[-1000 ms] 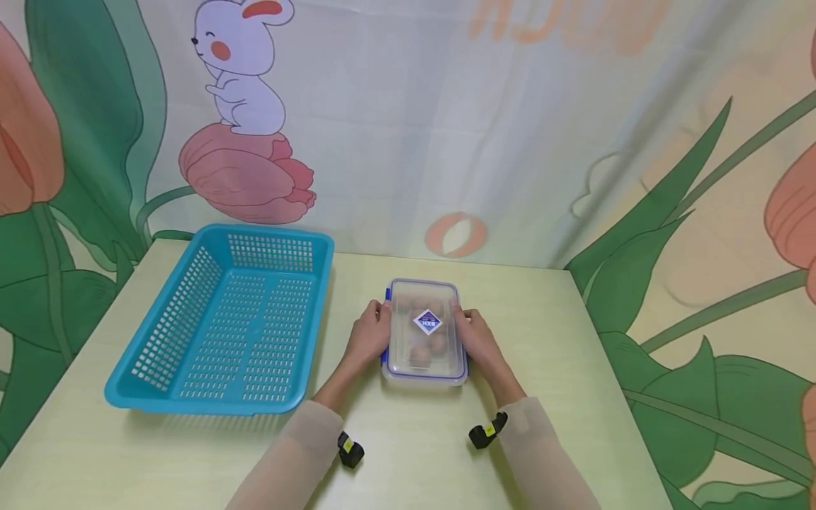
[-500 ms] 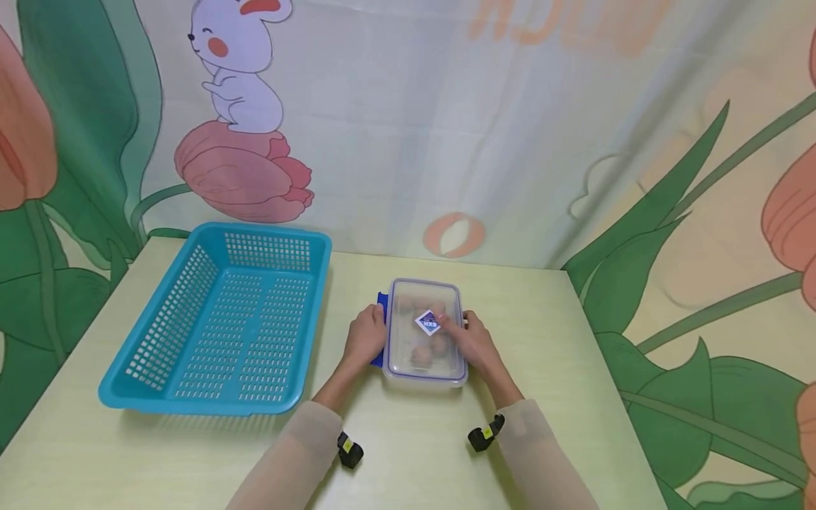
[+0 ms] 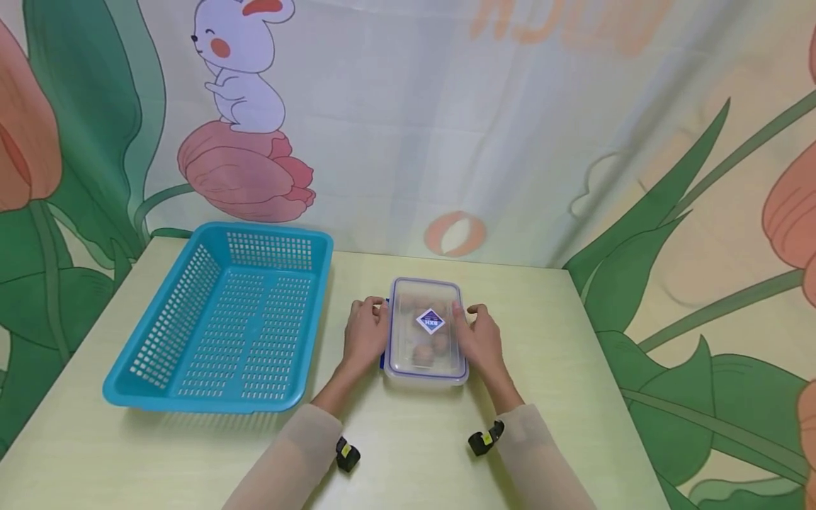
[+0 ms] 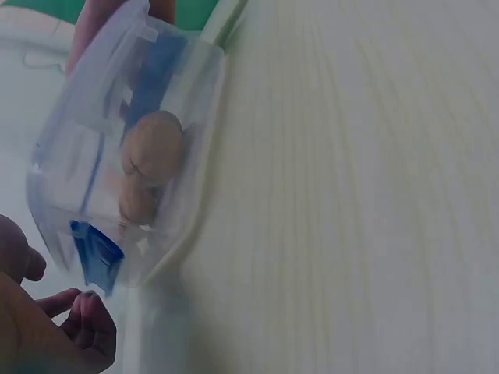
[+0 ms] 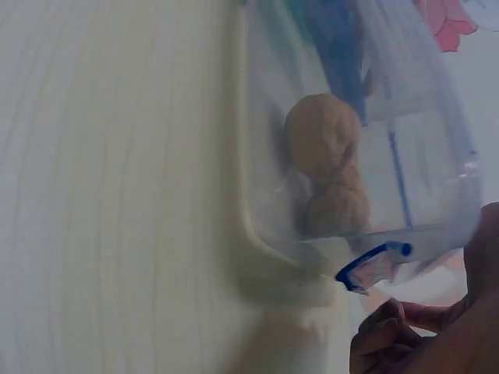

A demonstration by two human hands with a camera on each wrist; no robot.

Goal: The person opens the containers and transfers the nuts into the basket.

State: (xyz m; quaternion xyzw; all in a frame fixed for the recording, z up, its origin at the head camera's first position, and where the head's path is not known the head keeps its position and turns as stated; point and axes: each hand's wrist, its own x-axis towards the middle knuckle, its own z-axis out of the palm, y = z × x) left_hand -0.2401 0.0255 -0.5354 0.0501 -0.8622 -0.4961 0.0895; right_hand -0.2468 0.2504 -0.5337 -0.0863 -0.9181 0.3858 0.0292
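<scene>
A clear plastic food container [image 3: 417, 283] with a blue-edged lid and a diamond label [image 3: 431, 321] lies flat on the table. Inside are several brown, wrinkled round pieces that look like walnuts [image 4: 153, 146]. My left hand [image 3: 365, 334] grips the container's left side, its thumb at the lid's edge and curled fingertips right at a blue side latch [image 4: 97, 255], which tilts outward. On the opposite side my right hand [image 3: 479, 341] holds the edge with its thumb over the lid. Its curled fingers come close under another blue latch [image 5: 373, 266], also swung outward.
To the left stands a blue perforated plastic basket [image 3: 312, 333] on the pale table [image 3: 414, 446]. Behind the table hangs a printed curtain [image 3: 382, 142] with a rabbit and flowers. A black wrist camera sits at each sleeve.
The left latch swung outward from the container's side by half a second ago. The right thumb moved in over the label, then back to the lid's right edge. The container has stayed nearly in place.
</scene>
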